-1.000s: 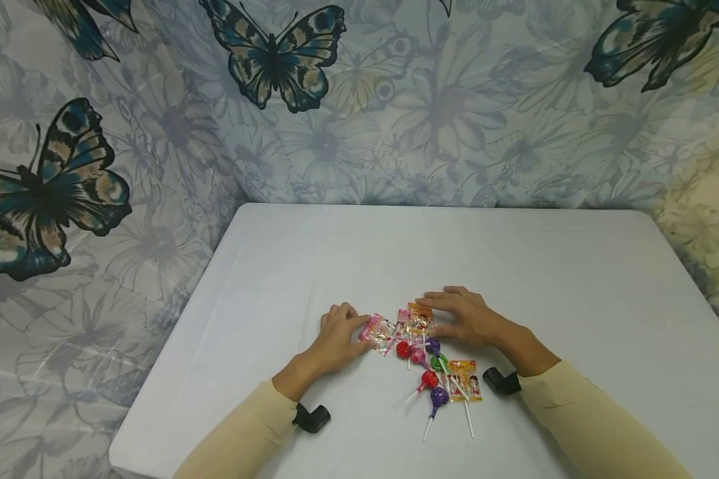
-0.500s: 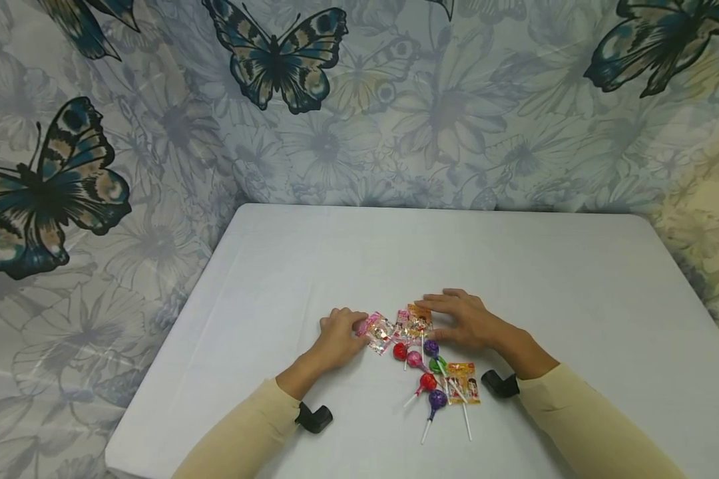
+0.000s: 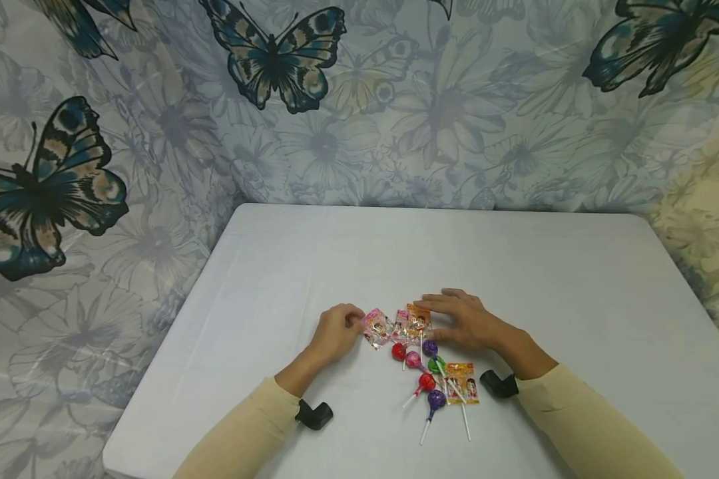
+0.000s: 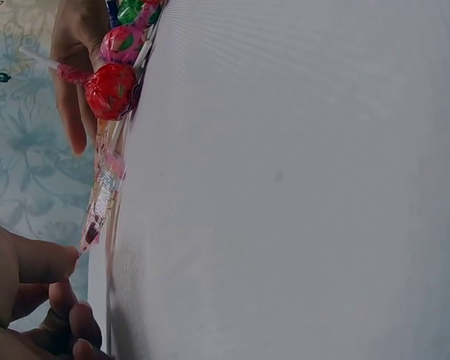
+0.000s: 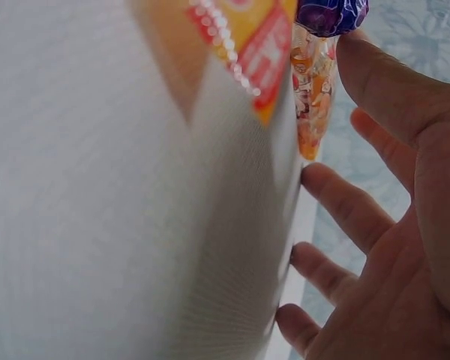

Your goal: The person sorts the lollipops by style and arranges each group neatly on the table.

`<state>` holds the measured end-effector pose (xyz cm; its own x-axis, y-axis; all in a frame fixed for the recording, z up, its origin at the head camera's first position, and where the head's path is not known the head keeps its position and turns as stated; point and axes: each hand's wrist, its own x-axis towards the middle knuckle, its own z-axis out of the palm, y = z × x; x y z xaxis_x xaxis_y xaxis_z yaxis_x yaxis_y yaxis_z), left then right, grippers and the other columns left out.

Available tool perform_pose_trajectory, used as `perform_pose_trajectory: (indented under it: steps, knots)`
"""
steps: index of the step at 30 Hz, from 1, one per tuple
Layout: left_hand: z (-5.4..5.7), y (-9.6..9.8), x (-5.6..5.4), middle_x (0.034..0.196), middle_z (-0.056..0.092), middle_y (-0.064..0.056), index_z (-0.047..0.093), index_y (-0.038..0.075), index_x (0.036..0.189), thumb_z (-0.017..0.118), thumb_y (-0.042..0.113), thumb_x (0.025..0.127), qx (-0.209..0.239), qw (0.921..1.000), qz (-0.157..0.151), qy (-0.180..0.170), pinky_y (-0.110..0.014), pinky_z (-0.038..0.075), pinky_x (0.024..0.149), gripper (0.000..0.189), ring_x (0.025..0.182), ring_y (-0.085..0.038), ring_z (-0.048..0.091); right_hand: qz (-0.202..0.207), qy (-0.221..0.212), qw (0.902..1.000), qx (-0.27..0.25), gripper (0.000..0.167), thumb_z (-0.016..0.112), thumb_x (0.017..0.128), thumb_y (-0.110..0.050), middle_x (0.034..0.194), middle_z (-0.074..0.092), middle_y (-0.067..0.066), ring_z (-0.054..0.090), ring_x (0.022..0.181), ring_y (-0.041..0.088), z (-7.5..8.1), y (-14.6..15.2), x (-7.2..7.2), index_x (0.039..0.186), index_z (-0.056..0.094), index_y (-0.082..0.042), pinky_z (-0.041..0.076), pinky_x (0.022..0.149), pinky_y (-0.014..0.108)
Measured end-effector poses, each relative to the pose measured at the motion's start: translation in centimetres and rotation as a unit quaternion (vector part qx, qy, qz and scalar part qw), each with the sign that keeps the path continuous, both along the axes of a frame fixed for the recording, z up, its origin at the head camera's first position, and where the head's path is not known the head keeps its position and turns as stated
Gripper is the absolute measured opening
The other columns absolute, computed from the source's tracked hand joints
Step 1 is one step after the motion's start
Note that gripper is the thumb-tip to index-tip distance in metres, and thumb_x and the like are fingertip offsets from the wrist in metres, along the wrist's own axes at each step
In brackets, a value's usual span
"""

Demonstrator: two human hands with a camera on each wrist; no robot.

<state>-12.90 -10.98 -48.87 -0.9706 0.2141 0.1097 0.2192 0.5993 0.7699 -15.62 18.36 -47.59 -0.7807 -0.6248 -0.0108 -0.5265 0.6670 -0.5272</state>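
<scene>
My left hand (image 3: 335, 332) pinches the left edge of a shiny pink candy packet (image 3: 377, 328) between thumb and fingers; the left wrist view shows this packet (image 4: 101, 199) edge-on. Beside it lie another pink packet (image 3: 401, 326) and an orange one (image 3: 421, 318), partly overlapping. My right hand (image 3: 464, 320) is at their right, fingers spread and fairly straight, with fingertips down on the table close to the orange packet (image 5: 312, 112). Just nearer lie wrapped lollipops in a loose heap, including a red lollipop (image 3: 399, 352), a green one (image 3: 436, 364) and a purple one (image 3: 436, 400).
A second orange packet (image 3: 464, 380) lies under lollipop sticks at the heap's right. White cloth covers the table (image 3: 299, 259). Behind stands a butterfly-patterned curtain (image 3: 443, 106). A black wrist camera (image 3: 315, 415) sits at the left cuff, another (image 3: 499, 384) at the right.
My left hand has shifted slightly up and turned the pink packet a little, its thumb and fingers now closer together on the edge. The right hand stays nearly still.
</scene>
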Motion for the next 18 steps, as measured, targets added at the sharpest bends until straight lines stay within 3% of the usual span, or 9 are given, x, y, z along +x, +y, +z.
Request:
perform_pose_trajectory:
  steps: [3,8,11,18]
  knots:
    - [0.1,0.1,-0.3,0.075,0.058,0.004,0.068,0.006,0.088,0.070,0.004,0.087,0.002,1.0000,0.006,-0.004,-0.026,0.046,0.062,0.003,0.068,-0.010,0.053,0.004,0.000,1.0000,-0.005,0.063,0.075,0.084,-0.038,0.143,0.047,0.010,0.028,0.132,0.047,0.1,0.0,0.0,0.140,0.053,-0.020,0.018,0.098,0.068]
    - [0.2,0.2,-0.7,0.070,0.064,0.002,0.064,0.005,0.090,0.066,0.008,0.092,0.039,0.9983,0.009,-0.042,-0.026,0.045,0.051,0.004,0.055,-0.010,0.057,0.004,0.001,1.0000,-0.005,0.063,0.076,0.084,-0.035,0.144,0.046,0.011,0.027,0.132,0.047,0.1,0.0,0.0,0.141,0.053,-0.020,0.018,0.099,0.067]
    - [0.4,0.1,-0.9,0.064,0.065,-0.002,0.064,0.003,0.092,0.064,0.007,0.094,0.066,0.9955,0.013,-0.067,-0.025,0.042,0.043,0.004,0.045,-0.012,0.055,0.003,0.004,1.0000,-0.002,0.063,0.075,0.084,-0.036,0.144,0.046,0.011,0.028,0.132,0.047,0.1,0.0,0.0,0.141,0.053,-0.021,0.018,0.099,0.067]
    - [0.4,0.1,-1.3,0.061,0.065,-0.005,0.067,0.006,0.093,0.064,0.010,0.094,0.092,0.9908,0.038,-0.092,-0.023,0.038,0.038,0.004,0.039,-0.010,0.049,0.003,-0.002,1.0000,-0.006,0.062,0.075,0.084,-0.035,0.144,0.046,0.010,0.027,0.133,0.047,0.0,0.0,0.1,0.140,0.053,-0.021,0.017,0.099,0.067]
